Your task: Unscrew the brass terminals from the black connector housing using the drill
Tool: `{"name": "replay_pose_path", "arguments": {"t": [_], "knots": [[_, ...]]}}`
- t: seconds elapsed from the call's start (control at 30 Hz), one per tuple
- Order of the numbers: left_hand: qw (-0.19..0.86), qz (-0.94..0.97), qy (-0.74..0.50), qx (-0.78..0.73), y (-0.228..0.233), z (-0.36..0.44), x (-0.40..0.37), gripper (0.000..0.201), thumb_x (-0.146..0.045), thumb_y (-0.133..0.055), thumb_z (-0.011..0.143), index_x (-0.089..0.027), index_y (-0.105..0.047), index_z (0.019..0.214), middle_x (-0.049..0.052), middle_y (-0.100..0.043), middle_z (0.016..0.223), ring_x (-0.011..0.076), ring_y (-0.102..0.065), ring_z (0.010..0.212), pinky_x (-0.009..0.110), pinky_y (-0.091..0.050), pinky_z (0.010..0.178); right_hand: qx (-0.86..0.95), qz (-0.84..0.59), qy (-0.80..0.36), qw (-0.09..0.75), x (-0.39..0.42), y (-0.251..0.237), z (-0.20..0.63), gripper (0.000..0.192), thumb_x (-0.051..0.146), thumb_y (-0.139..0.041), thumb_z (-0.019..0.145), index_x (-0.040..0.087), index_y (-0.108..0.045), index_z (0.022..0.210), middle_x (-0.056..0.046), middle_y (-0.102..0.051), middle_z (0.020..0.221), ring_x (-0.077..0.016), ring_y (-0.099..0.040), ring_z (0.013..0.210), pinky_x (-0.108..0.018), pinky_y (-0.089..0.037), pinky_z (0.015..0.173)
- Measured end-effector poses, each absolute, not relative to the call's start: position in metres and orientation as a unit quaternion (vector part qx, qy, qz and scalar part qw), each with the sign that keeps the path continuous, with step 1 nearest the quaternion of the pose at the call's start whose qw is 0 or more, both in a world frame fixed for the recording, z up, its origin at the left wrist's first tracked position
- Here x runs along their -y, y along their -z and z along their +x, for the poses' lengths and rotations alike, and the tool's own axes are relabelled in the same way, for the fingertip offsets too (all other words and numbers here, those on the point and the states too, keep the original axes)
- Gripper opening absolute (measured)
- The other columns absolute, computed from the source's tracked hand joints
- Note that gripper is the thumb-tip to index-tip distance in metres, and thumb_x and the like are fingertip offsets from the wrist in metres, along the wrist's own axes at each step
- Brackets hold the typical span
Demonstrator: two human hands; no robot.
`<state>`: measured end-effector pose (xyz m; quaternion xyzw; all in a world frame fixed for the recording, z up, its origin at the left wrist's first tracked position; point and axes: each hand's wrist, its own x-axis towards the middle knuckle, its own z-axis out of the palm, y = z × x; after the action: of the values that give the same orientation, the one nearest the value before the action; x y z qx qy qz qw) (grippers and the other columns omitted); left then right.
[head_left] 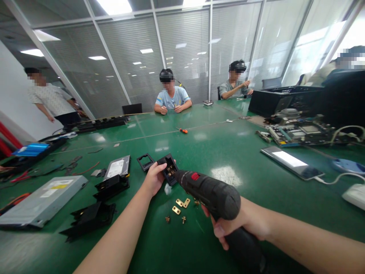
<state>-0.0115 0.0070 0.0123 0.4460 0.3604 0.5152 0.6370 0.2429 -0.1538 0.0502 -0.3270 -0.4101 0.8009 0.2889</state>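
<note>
My left hand [155,176] is closed around the side of a small black plastic housing [170,180], which is tilted so its inside shows brass-coloured parts. In my right hand [225,224] is a black cordless drill [212,190] with a red switch on top, its chuck pointing left into the housing. The bit's tip is hidden, so I cannot tell whether it touches a screw. Below the housing lie several brass plates [176,210] and a few loose screws [184,219]. A black square frame [145,162] rests just left of the housing.
To the left lie a metal drive [45,199], a hard disk [117,167] and black plastic housings [91,217]. An orange screwdriver [183,130] lies farther back. At right are a phone [291,163], a circuit board [302,131] and a black case [285,99]. People sit across the table.
</note>
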Motion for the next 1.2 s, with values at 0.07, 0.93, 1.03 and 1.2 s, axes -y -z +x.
{"name": "replay_pose_path", "arguments": {"t": [0.07,0.93,1.03,1.2], "knots": [[0.637,0.444,-0.517,-0.361,-0.012,-0.012,-0.007,0.046,-0.032,-0.089,0.069,-0.012,-0.078,0.109,0.017,-0.081,0.114,0.0328,-0.078,0.099,0.045,-0.061,0.090,0.413,-0.325,-0.801,0.286,0.154,-0.050,0.243,0.069,0.024,-0.098,0.053,0.017,-0.069,0.115,0.002,-0.071,0.055,-0.0150,-0.064,0.046,-0.022,-0.053,0.047],[0.633,0.467,-0.507,-0.353,-0.010,-0.013,-0.008,0.050,-0.031,-0.090,0.066,-0.014,-0.079,0.111,0.016,-0.081,0.113,0.0298,-0.076,0.096,0.042,-0.057,0.088,0.402,-0.336,-0.799,0.296,0.155,-0.038,0.246,0.073,0.027,-0.101,0.055,0.018,-0.059,0.115,0.004,-0.070,0.059,-0.0177,-0.068,0.051,-0.027,-0.058,0.050],[0.631,0.471,-0.510,-0.347,-0.010,-0.012,-0.008,0.046,-0.033,-0.089,0.068,-0.012,-0.079,0.108,0.016,-0.081,0.112,0.0292,-0.076,0.094,0.041,-0.057,0.089,0.446,-0.348,-0.776,0.279,0.156,-0.049,0.246,0.067,0.032,-0.099,0.058,0.018,-0.060,0.110,0.003,-0.070,0.065,-0.0162,-0.067,0.054,-0.027,-0.056,0.053],[0.622,0.465,-0.524,-0.350,-0.009,-0.010,-0.008,0.049,-0.035,-0.091,0.067,-0.013,-0.078,0.108,0.016,-0.081,0.109,0.0301,-0.077,0.094,0.041,-0.057,0.087,0.561,-0.436,-0.628,0.318,0.167,-0.076,0.241,0.041,0.023,-0.081,0.070,0.019,-0.060,0.106,0.002,-0.069,0.076,-0.0167,-0.068,0.066,-0.029,-0.054,0.063]]}}
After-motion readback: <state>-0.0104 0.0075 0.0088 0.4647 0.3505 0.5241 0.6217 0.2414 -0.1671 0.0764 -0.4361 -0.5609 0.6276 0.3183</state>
